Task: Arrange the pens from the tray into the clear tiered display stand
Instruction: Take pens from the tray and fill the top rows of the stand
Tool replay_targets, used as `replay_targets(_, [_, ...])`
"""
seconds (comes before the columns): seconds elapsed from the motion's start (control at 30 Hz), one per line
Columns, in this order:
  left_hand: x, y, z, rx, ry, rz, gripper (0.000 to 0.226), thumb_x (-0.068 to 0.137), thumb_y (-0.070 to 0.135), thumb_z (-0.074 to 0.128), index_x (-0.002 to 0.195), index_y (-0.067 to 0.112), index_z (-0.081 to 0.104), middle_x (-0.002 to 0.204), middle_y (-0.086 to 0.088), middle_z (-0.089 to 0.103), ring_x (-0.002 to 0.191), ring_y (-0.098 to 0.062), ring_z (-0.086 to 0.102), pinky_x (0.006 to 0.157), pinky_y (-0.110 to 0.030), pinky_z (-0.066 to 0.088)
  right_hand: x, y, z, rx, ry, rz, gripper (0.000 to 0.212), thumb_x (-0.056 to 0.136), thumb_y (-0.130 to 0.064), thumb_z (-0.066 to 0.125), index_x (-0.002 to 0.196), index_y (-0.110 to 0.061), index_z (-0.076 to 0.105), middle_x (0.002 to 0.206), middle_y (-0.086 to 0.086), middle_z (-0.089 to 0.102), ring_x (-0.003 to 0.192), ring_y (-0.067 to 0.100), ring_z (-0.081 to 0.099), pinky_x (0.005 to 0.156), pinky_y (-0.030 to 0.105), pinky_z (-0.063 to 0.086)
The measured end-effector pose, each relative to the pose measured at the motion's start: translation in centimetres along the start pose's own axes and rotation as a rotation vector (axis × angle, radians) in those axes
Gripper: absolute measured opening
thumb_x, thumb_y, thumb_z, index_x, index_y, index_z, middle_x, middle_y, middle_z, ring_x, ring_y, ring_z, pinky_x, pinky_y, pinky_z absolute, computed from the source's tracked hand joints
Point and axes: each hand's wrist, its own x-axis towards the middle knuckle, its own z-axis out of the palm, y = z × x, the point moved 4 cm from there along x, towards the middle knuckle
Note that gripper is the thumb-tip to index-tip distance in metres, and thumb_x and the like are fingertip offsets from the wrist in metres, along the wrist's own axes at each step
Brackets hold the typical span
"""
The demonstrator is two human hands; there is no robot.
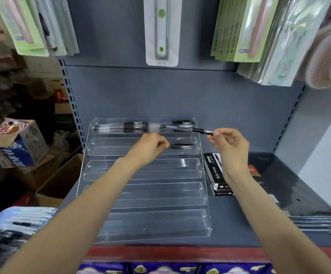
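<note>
**Grey shop shelf, pens going in the stand**

Grey shelf point(239, 224) holds the clear tiered stand point(145, 194). Right hand point(230, 147) pinches a black pen point(196, 130) by its end, just above the top tier. Left hand point(152, 145) is curled, blurry, can't tell what it's got. Tray point(12, 230) sits well below-left of it.

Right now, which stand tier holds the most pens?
The top tier, against the back panel: a row of pens fills it. The second tier shows one; the lower three look bare.

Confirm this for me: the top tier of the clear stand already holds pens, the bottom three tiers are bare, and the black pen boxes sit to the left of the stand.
Wrong on one point: the black pen boxes sit to the right of the clear stand, not the left, as the head view shows. The top tier does hold pens, and the bottom three tiers are bare.
</note>
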Motion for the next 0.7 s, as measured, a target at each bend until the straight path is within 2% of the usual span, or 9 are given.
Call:
replay_targets(0.07, [-0.4,-0.3,0.3,0.059,-0.019,0.038,0.024,0.094,0.020,0.053,0.113,0.015,0.067,0.101,-0.002,0.056,0.099,-0.016,0.051,0.085,-0.016,0.032,0.0,0.3,0.1,-0.012,0.000,0.008,0.011,0.089,0.000,0.058,0.083,-0.009,0.058,0.077,0.002,0.065,0.069,0.007,0.068,0.078,0.018,0.055])
replay_targets(0.17, [-0.8,-0.5,0.5,0.065,0.010,0.045,0.029,0.095,0.016,0.051,0.122,0.014,0.061,0.099,0.002,0.046,0.106,-0.016,0.045,0.092,-0.019,0.033,-0.1,0.5,0.2,0.005,-0.004,0.026,0.011,0.089,-0.001,0.058,0.083,-0.010,0.059,0.077,0.002,0.066,0.071,0.008,0.068,0.078,0.018,0.055])
replay_targets(0.27, [-0.8,0.1,0.9,0.078,0.015,0.074,0.029,0.095,0.011,0.049,0.122,0.014,0.060,0.108,-0.002,0.054,0.109,-0.016,0.047,0.095,-0.023,0.037,-0.2,0.5,0.1,0.002,-0.002,0.045,0.012,0.089,-0.002,0.058,0.083,-0.011,0.060,0.079,0.002,0.067,0.076,0.012,0.068,0.080,0.019,0.055])
replay_targets(0.4, [-0.8,0.8,0.8,-0.006,-0.014,0.073,0.026,0.094,0.007,0.048,0.116,0.012,0.059,0.110,-0.004,0.062,0.101,-0.015,0.058,0.089,-0.026,0.046,-0.3,0.6,-0.1,-0.016,-0.007,0.049,0.011,0.089,-0.002,0.059,0.084,-0.011,0.060,0.079,0.002,0.067,0.076,0.011,0.068,0.079,0.018,0.055])
replay_targets(0.47, [-0.9,0.7,0.7,-0.041,-0.034,0.072,0.025,0.094,0.007,0.048,0.116,0.013,0.058,0.111,-0.003,0.065,0.101,-0.012,0.059,0.088,-0.022,0.046,-0.3,0.7,0.0,-0.023,-0.011,0.051,0.011,0.089,-0.002,0.058,0.084,-0.011,0.060,0.079,0.002,0.066,0.074,0.010,0.068,0.078,0.018,0.055])
replay_targets(0.57, [-1.4,0.5,0.2,-0.121,-0.046,0.090,0.028,0.093,0.006,0.050,0.119,0.014,0.057,0.113,0.002,0.063,0.102,-0.006,0.057,0.083,-0.006,0.040,-0.5,0.9,0.3,-0.027,-0.012,0.061,0.010,0.090,-0.001,0.057,0.084,-0.010,0.059,0.080,0.004,0.066,0.072,0.009,0.067,0.077,0.017,0.055])
replay_targets(0.63, [-2.0,0.2,-0.6,-0.215,0.033,0.087,0.030,0.092,0.002,0.050,0.118,0.014,0.056,0.114,0.003,0.060,0.101,-0.004,0.056,0.081,0.000,0.039,-0.6,1.1,0.6,-0.034,-0.018,0.070,0.010,0.090,-0.001,0.057,0.084,-0.009,0.059,0.081,0.005,0.066,0.072,0.010,0.067,0.076,0.016,0.055])
replay_targets(0.7, [-2.7,-0.1,-1.8,-0.237,0.217,0.084,0.028,0.091,0.002,0.051,0.115,0.014,0.057,0.113,0.005,0.056,0.099,-0.002,0.055,0.082,-0.004,0.041,-0.6,1.3,0.8,-0.039,-0.027,0.072,0.010,0.090,-0.002,0.057,0.084,-0.010,0.059,0.081,0.004,0.066,0.072,0.008,0.067,0.074,0.015,0.054])
